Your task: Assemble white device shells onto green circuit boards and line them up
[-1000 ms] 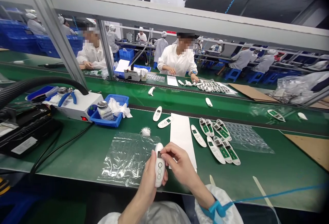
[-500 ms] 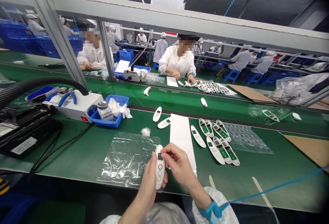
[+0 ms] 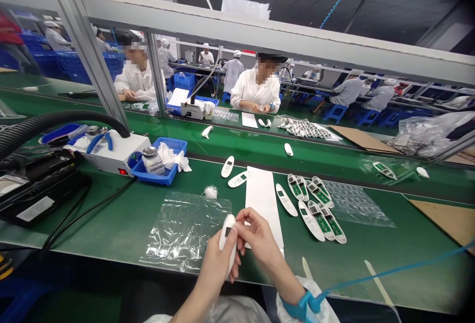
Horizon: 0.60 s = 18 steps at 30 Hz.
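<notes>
My left hand is closed around a white handheld device with a small dark screen, its thumb lying over the front below the screen. At the device's upper right edge, my right hand has thumb and forefinger pinched together; whatever is between them, if anything, is hidden. A blue wrist strap circles my right wrist. Under and left of the device lies a clear plastic sheet. Beyond my right hand is a white paper strip, with two similar white shells at its left.
Several shells with green circuit boards lie at the right by bubble-like plastic. A blue tray holds a jar. A white box carries blue-handled pliers. Across the green belt, a co-worker sits.
My left thumb has moved up over the device's buttons, and the device has tilted. Parts on the belt have shifted left. The co-worker opposite has brought both hands together.
</notes>
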Tool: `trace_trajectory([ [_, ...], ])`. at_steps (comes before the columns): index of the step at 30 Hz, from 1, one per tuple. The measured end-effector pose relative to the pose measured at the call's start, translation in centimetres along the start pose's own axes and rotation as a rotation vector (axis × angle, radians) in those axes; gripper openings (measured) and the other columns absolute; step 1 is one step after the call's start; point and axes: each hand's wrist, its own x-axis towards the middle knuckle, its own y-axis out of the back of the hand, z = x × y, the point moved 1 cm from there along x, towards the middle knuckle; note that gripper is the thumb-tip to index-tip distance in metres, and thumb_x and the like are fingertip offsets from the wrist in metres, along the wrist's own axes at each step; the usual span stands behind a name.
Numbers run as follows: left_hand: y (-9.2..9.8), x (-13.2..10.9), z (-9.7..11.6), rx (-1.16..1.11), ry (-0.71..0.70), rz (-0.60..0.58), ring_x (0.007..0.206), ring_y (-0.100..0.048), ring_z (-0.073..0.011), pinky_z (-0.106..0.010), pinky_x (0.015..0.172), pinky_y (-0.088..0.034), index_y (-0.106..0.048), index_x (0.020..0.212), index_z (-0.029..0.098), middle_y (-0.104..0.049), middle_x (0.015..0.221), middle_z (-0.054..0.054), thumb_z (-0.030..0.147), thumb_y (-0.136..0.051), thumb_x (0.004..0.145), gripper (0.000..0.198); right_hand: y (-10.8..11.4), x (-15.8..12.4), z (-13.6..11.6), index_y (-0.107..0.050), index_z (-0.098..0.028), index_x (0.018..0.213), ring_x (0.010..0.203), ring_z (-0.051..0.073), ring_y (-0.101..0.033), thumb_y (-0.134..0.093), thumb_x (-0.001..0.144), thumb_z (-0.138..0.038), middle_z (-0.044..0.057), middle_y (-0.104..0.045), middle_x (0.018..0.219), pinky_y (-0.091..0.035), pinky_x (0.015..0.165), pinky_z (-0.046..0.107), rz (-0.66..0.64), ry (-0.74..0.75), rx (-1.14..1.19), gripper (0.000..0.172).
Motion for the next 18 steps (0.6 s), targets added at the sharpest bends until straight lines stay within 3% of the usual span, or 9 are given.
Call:
trace_trajectory([
  [3, 0.4, -0.1, 0.1, 0.007, 0.005, -0.013, 0.031, -0.043, -0.0091, -0.015, 0.028, -0.028, -0.052, 0.075, 0.017, -0.053, 0.048, 0.001, 0.072, -0.047, 0.082, 0.056, 0.1, 0.3, 0.0, -0.052, -0.021, 0.089, 0.039, 0.007, -0.044, -0.065, 0.082, -0.046, -0.006, -0.051, 0.057, -0.037, 0.036, 0.018, -0.019, 0.059, 0.014, 0.029],
  [6, 0.8, -0.4, 0.1, 0.064, -0.01, -0.054, 0.03, -0.043, -0.0096, -0.015, 0.029, -0.025, -0.053, 0.079, 0.017, -0.054, 0.048, 0.0, 0.072, -0.043, 0.084, 0.056, 0.1, 0.2, -1.2, -0.063, -0.021, 0.099, 0.055, 0.007, -0.051, -0.069, 0.08, -0.04, 0.002, -0.058, 0.092, -0.043, 0.043, 0.018, -0.106, 0.152, -0.096, 0.028],
  [8, 1.2, -0.7, 0.2, 0.133, 0.017, -0.106, 0.031, -0.042, -0.0103, -0.017, 0.03, -0.024, -0.054, 0.079, 0.017, -0.054, 0.048, 0.0, 0.073, -0.038, 0.084, 0.059, 0.1, 0.1, -2.3, -0.069, -0.021, 0.099, 0.059, 0.007, -0.052, -0.069, 0.081, -0.038, 0.004, -0.057, 0.1, -0.045, 0.046, 0.018, -0.248, 0.126, -0.175, 0.025],
  [10, 1.9, -0.7, 0.7, 0.227, 0.037, -0.146, 0.037, -0.048, -0.0134, -0.021, 0.034, -0.033, -0.058, 0.079, 0.017, -0.057, 0.053, -0.003, 0.072, -0.037, 0.086, 0.059, 0.3, 0.2, -3.4, -0.072, -0.021, 0.096, 0.057, 0.006, -0.052, -0.068, 0.081, -0.037, 0.003, -0.058, 0.095, -0.044, 0.045, 0.017, -0.384, 0.067, -0.231, 0.022],
  [12, 3.3, -0.3, 1.6, 0.315, -0.041, -0.11, 0.065, -0.064, -0.0215, -0.029, 0.057, -0.052, -0.064, 0.093, 0.018, -0.067, 0.076, -0.009, 0.07, -0.038, 0.086, 0.058, 1.1, 1.1, -4.5, -0.073, -0.02, 0.094, 0.056, 0.006, -0.054, -0.069, 0.081, -0.036, 0.002, -0.059, 0.093, -0.045, 0.045, 0.017, -0.42, 0.065, -0.269, 0.021],
  [13, 4.3, 0.0, 2.1, 0.348, -0.102, -0.068, 0.088, -0.065, -0.0258, -0.034, 0.077, -0.055, -0.063, 0.105, 0.02, -0.068, 0.096, -0.011, 0.07, -0.04, 0.086, 0.058, 1.8, 2.0, -4.9, -0.073, -0.02, 0.094, 0.056, 0.006, -0.055, -0.069, 0.081, -0.036, 0.003, -0.06, 0.094, -0.046, 0.045, 0.017, -0.39, 0.09, -0.281, 0.021],
  [15, 6.6, 0.7, 3.3, 0.375, -0.171, 0.037, 0.122, -0.051, -0.0304, -0.046, 0.104, -0.042, -0.054, 0.125, 0.026, -0.057, 0.129, -0.01, 0.072, -0.038, 0.085, 0.062, 3.8, 4.9, -5.7, -0.072, -0.019, 0.094, 0.055, 0.007, -0.058, -0.068, 0.08, -0.039, 0.004, -0.061, 0.095, -0.047, 0.043, 0.018, -0.257, 0.165, -0.297, 0.024],
  [18, 10.2, 1.7, 4.8, 0.356, -0.097, 0.201, 0.128, -0.045, -0.0323, -0.054, 0.113, -0.031, -0.054, 0.124, 0.03, -0.054, 0.135, -0.005, 0.072, -0.039, 0.084, 0.06, 7.6, 11.8, -6.5, -0.069, -0.016, 0.091, 0.054, 0.012, -0.062, -0.07, 0.076, -0.042, 0.005, -0.065, 0.084, -0.05, 0.041, 0.022, 0.093, 0.225, -0.353, 0.031],
])
